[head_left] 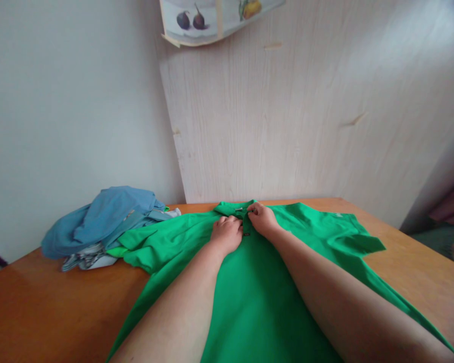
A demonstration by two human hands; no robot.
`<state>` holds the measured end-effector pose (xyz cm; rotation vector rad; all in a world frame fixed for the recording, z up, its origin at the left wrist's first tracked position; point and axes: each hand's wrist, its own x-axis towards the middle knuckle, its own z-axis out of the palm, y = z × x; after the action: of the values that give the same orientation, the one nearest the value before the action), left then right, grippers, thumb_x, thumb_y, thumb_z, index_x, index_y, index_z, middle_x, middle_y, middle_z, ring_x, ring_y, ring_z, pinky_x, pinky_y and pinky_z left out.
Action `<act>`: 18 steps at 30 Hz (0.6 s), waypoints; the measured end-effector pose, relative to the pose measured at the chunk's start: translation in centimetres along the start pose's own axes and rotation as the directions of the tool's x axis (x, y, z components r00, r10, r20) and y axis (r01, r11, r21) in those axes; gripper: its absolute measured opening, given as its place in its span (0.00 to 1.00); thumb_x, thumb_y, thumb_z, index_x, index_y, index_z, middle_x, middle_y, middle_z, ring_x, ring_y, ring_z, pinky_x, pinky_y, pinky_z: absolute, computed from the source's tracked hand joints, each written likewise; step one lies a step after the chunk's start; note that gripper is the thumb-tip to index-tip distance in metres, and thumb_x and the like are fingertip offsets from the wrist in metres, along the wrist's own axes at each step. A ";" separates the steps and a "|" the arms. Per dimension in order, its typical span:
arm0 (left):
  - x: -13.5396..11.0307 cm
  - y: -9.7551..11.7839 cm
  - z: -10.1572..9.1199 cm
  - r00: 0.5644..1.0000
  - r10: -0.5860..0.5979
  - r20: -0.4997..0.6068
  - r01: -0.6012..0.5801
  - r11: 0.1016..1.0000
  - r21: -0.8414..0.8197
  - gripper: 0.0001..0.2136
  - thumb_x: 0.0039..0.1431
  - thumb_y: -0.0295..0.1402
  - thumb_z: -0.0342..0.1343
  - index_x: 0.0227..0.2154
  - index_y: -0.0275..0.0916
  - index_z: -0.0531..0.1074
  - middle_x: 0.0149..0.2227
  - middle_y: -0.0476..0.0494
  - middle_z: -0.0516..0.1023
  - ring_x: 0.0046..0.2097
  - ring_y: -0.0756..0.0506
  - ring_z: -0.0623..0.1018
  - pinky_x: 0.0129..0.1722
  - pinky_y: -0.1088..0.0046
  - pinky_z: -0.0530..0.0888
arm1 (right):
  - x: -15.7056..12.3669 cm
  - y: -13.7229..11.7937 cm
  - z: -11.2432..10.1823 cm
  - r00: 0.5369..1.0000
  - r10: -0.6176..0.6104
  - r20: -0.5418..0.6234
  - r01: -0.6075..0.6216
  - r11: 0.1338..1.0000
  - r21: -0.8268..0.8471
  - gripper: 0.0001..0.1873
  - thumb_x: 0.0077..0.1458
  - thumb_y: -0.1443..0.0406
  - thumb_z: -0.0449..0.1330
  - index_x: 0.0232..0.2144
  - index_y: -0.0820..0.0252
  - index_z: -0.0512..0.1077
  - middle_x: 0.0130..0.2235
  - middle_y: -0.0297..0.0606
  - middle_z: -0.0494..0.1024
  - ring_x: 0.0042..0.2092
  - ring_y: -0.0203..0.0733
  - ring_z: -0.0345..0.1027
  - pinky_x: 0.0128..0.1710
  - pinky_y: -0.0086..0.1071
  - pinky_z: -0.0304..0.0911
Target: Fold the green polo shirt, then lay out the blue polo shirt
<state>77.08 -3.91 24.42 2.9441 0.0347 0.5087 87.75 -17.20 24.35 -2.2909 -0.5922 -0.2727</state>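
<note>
Green shirt (249, 292), left grip (227, 234) and right grip (264, 220) at placket (246, 225)

Left forearm (181, 302) and right forearm (333, 287): bare, smooth, broad toward the elbow, tapering to the wrists. Left hand (227, 235) and right hand (264, 219) bare too, backs rounded, fingers (224, 221) short-looking; nail detail too small to tell.

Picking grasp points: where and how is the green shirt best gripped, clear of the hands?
I'd pinch the green shirt by the sleeve end at the picture's right, coming from that side. It juts out over the table, while the body lies spread and the other sleeve meets the clothes pile.
</note>
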 end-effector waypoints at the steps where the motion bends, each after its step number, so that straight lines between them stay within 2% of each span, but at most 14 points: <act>1: 0.0 0.0 0.0 1.000 -0.009 -0.003 0.009 1.000 -0.011 0.14 0.66 0.37 0.48 0.47 0.48 0.77 0.51 0.44 0.77 0.54 0.38 0.71 0.55 0.59 0.67 | -0.1 -0.1 0.0 1.000 -0.002 0.006 0.002 1.000 -0.005 0.14 0.55 0.68 0.56 0.44 0.56 0.74 0.29 0.31 0.77 0.32 0.37 0.69 0.30 0.28 0.56; 4: 0.2 -0.1 -0.1 0.999 -0.048 -0.004 0.048 0.997 -0.054 0.13 0.64 0.34 0.49 0.44 0.47 0.78 0.49 0.43 0.78 0.54 0.38 0.72 0.55 0.59 0.67 | -0.6 -0.7 -0.1 1.000 -0.008 0.026 0.009 1.000 -0.022 0.16 0.55 0.67 0.56 0.46 0.56 0.73 0.31 0.32 0.77 0.33 0.38 0.69 0.31 0.29 0.56; 6: 0.3 -0.3 -0.2 0.997 -0.081 0.001 0.080 0.992 -0.094 0.13 0.63 0.31 0.49 0.43 0.46 0.78 0.48 0.43 0.79 0.54 0.40 0.74 0.55 0.61 0.68 | -1.0 -1.4 -0.3 0.999 -0.027 0.026 0.028 0.998 -0.051 0.16 0.56 0.64 0.57 0.47 0.55 0.73 0.36 0.35 0.78 0.37 0.40 0.70 0.34 0.30 0.57; 9: 0.7 -0.6 -0.1 0.988 -0.156 0.004 0.155 0.975 -0.162 0.14 0.62 0.27 0.49 0.45 0.45 0.76 0.47 0.43 0.81 0.51 0.41 0.77 0.51 0.65 0.70 | -1.6 -2.8 -0.7 0.995 -0.103 -0.016 0.097 0.971 -0.221 0.18 0.58 0.56 0.58 0.50 0.52 0.73 0.47 0.42 0.76 0.49 0.48 0.67 0.44 0.36 0.57; 12: 1.0 -1.0 0.2 0.973 -0.233 -0.003 0.226 0.946 -0.233 0.15 0.62 0.26 0.50 0.50 0.43 0.72 0.48 0.42 0.81 0.50 0.43 0.78 0.49 0.68 0.71 | -2.2 -4.1 -1.2 0.986 -0.160 -0.047 0.128 0.909 -0.397 0.22 0.59 0.51 0.57 0.52 0.51 0.73 0.51 0.46 0.73 0.54 0.54 0.62 0.50 0.43 0.53; 15: 1.1 -1.2 0.5 0.958 -0.285 -0.016 0.267 0.915 -0.301 0.16 0.61 0.25 0.50 0.52 0.42 0.68 0.47 0.42 0.81 0.50 0.44 0.79 0.47 0.70 0.72 | -2.5 -4.9 -1.1 0.974 -0.223 -0.029 0.187 0.876 -0.445 0.20 0.59 0.53 0.57 0.50 0.50 0.74 0.54 0.45 0.72 0.56 0.55 0.58 0.52 0.46 0.49; 18: 1.2 -1.4 0.7 0.947 -0.321 -0.027 0.291 0.889 -0.352 0.15 0.61 0.25 0.51 0.51 0.41 0.66 0.47 0.42 0.81 0.49 0.44 0.79 0.46 0.71 0.72 | -2.5 -5.2 -0.7 0.962 -0.269 0.043 0.259 0.855 -0.448 0.18 0.59 0.55 0.56 0.49 0.50 0.75 0.54 0.43 0.73 0.57 0.54 0.56 0.54 0.46 0.45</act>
<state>78.47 -2.61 23.98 2.5074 0.3762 0.5288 82.98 -15.35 27.13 -2.6408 -0.9147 -0.6251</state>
